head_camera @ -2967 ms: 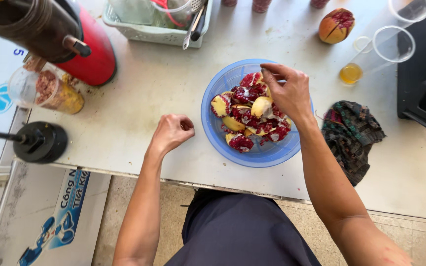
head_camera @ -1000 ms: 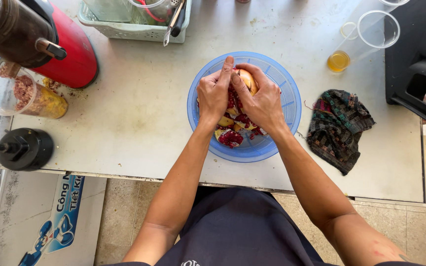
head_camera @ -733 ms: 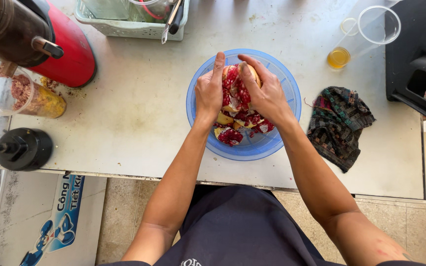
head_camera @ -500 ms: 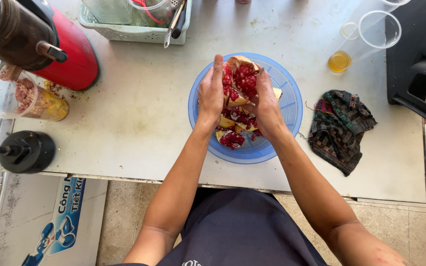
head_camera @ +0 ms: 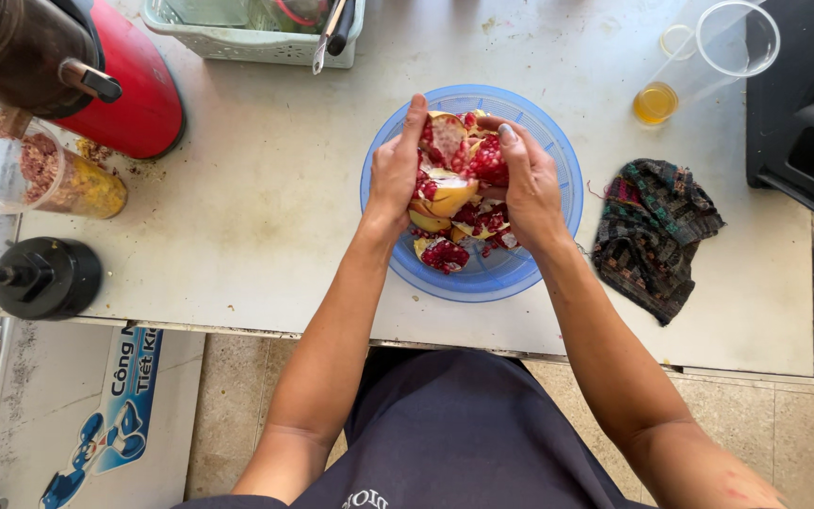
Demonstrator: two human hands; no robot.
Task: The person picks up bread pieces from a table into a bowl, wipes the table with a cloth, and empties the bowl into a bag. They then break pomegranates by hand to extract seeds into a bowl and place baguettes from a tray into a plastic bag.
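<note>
The worn white table (head_camera: pixel 256 207) bears a blue bowl (head_camera: pixel 558 236), dark cloth (head_camera: pixel 652 236) and green basket (head_camera: pixel 237 42).

Bare tabletop (head_camera: pixel 266 198) left of bowl (head_camera: pixel 558 160)

Bright, even daylight fills the view from above, and the pale surface (head_camera: pixel 266 217) reflects it without burning out. Shadows are soft and short: a faint one lies under the blue bowl (head_camera: pixel 539 254) along its near rim, another beneath the dark cloth (head_camera: pixel 657 231). The red machine (head_camera: pixel 138 90) shows a mild sheen, and the clear plastic cup (head_camera: pixel 727 47) catches small highlights on its rim. The picture is sharp in the middle, with pomegranate seeds and skin texture crisp. Towards the edges the wide lens bends straight lines, and the near forearms and dark clothing at the bottom look slightly soft.
</note>
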